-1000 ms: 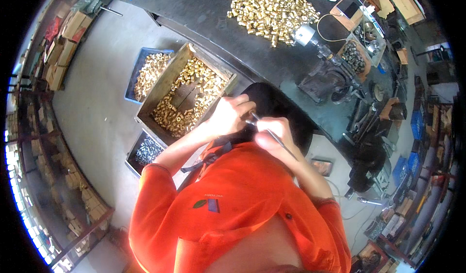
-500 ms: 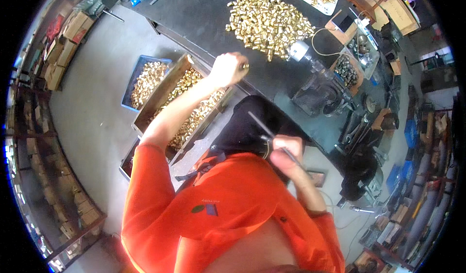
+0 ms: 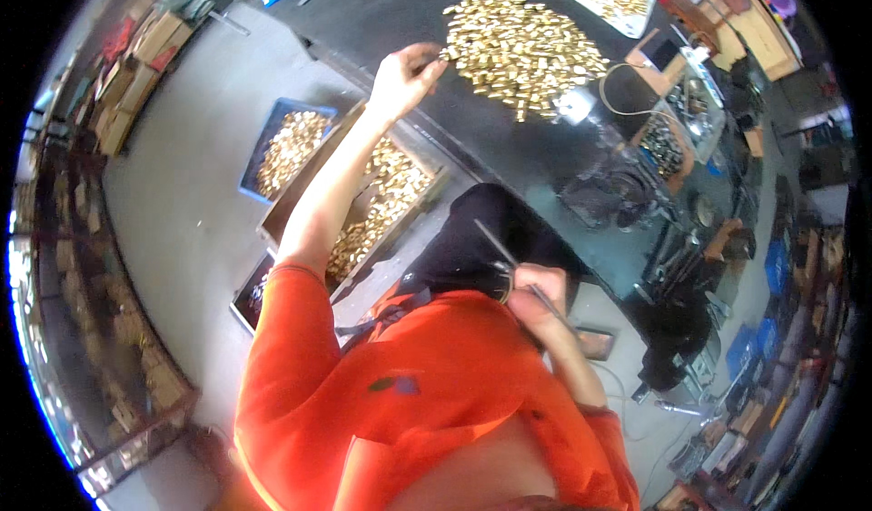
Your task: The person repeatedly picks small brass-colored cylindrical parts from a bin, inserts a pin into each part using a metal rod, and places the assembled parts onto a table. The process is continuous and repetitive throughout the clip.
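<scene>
My left hand [image 3: 406,81] reaches over the dark workbench to the left edge of a heap of small brass fittings [image 3: 522,48]. Its thumb and fingers stand a little apart, the tips beside the outermost pieces, and I see no fitting clearly between them. Above my lap, my right hand [image 3: 540,295] is closed round a thin metal rod [image 3: 495,240] that slants up and left. A bench-mounted tool with a shiny round end [image 3: 574,105] stands just right of the heap.
Left of the bench, a long metal bin [image 3: 404,184] and a blue crate [image 3: 250,179] hold more brass pieces. A white tray [image 3: 631,28] of brass parts lies at the back. Several hand tools [image 3: 658,252] cover the bench's right side. Shelves [image 3: 109,347] line both sides.
My left hand has moved from the bench's near edge, where a brass fitting showed in its fingers, up to the heap, and its fingers have parted. My right hand still holds the rod.
</scene>
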Demonstrator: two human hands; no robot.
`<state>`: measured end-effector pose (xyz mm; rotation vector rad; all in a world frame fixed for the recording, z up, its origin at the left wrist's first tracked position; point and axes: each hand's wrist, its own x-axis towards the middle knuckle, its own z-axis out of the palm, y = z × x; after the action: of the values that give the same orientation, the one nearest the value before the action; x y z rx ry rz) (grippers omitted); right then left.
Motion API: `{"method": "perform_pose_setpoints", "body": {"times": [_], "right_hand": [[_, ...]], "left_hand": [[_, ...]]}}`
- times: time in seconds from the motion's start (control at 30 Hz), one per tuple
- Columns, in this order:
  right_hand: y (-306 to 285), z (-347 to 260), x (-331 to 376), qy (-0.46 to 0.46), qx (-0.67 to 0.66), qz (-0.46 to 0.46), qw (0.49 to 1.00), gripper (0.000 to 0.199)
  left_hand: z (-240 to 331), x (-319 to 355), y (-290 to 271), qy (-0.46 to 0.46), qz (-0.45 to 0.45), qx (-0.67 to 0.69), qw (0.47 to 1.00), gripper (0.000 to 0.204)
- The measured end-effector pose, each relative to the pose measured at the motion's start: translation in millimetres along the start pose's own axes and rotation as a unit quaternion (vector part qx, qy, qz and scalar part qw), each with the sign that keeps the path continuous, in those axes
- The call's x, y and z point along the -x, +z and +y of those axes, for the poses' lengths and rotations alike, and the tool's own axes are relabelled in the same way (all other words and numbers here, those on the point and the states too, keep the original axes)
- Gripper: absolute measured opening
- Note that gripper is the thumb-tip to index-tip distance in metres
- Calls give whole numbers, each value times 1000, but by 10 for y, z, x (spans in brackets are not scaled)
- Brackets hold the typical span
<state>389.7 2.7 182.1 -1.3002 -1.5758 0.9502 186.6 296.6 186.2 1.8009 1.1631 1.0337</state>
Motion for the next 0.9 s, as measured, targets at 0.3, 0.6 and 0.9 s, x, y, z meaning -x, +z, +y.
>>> {"method": "perform_pose_setpoints", "body": {"times": [0.3,0.6,0.9], "right_hand": [[64,-28,-102,6,-67,-53,996,34],[89,-45,-129,3,-47,-67,997,42],[102,-49,-93,24,-15,-70,997,36]], "left_hand": [[-1826,1790,-954,-171,25,-298,939,27],[-2287,1957,-741,-247,23,-451,857,33],[-2475,1854,-685,-164,-39,-552,816,23]]}}
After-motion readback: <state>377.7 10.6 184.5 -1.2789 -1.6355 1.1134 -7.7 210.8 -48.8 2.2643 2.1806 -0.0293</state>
